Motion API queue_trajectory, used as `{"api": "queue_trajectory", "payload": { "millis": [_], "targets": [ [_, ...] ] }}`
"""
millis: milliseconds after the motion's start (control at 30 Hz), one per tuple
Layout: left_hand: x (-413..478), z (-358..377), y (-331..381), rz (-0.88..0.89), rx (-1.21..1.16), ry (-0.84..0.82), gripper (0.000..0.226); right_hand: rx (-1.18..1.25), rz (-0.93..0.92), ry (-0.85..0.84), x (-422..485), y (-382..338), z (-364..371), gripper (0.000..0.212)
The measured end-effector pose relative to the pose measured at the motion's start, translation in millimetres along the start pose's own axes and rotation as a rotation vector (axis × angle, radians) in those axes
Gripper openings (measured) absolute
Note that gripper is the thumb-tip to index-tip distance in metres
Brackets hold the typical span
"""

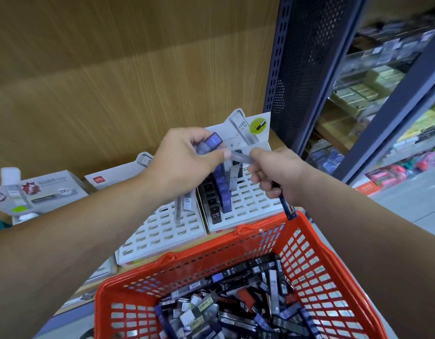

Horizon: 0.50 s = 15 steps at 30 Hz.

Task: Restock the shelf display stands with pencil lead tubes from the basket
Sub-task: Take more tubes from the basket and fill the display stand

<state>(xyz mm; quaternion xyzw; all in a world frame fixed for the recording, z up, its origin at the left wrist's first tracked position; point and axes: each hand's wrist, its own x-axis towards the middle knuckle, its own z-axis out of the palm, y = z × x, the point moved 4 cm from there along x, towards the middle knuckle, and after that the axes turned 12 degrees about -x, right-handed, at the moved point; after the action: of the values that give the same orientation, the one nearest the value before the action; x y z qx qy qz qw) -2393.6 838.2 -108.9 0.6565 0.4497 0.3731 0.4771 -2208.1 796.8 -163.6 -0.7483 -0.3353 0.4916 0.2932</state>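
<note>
On the shelf: you had two white slotted display stands side by side against the wood-look back panel, the right stand (253, 199) and the left stand (160, 233).
Right stand: its left side held a row of black tubes (211, 201) with a row of blue tubes (223, 189) right beside it. One clear HB tube (233, 178) stood upright next to those.
Left stand: mostly bare slots where I could see it; your arm hid part of it.
Left hand (184, 160): your fingers were curled round a bunch of tubes (184, 204) above the stands. A blue-capped tube (212, 143) poked out the top and pale ones hung below your palm.
Right hand (272, 172): thumb and fingertips pinched a see-through tube (240, 156), its far end touching your left thumb. Your lower fingers also clamped a dark blue tube (287, 207) pointing down at the basket rim.
Basket (316, 265): red plastic mesh, nearest you, just below the stands.
Loose tubes (236, 302): piled in the basket's bottom. They were slim, flat-sided, black, blue and clear, and several were printed HB 0.5.
</note>
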Motion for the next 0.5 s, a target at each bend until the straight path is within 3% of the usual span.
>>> {"api": "queue_trajectory", "payload": {
  "millis": [133, 233, 400, 500],
  "targets": [
    [5, -10, -9, -0.198, -0.1, 0.063, 0.014, -0.068, -0.118, 0.049, 0, -3, -4, 0.042],
    [8, -17, -19, -0.264, -0.116, 0.079, 0.017, -0.069, -0.216, 0.027, -2, -4, -6, 0.026],
    [6, -11, -22, -0.241, -0.089, 0.009, 0.014, -0.15, -0.462, -0.022, -6, -9, 0, 0.005],
    [6, -1, -17, -0.169, 0.031, -0.079, 0.016, -0.265, -0.593, 0.007, -9, -17, 6, 0.01]
  ]
}}
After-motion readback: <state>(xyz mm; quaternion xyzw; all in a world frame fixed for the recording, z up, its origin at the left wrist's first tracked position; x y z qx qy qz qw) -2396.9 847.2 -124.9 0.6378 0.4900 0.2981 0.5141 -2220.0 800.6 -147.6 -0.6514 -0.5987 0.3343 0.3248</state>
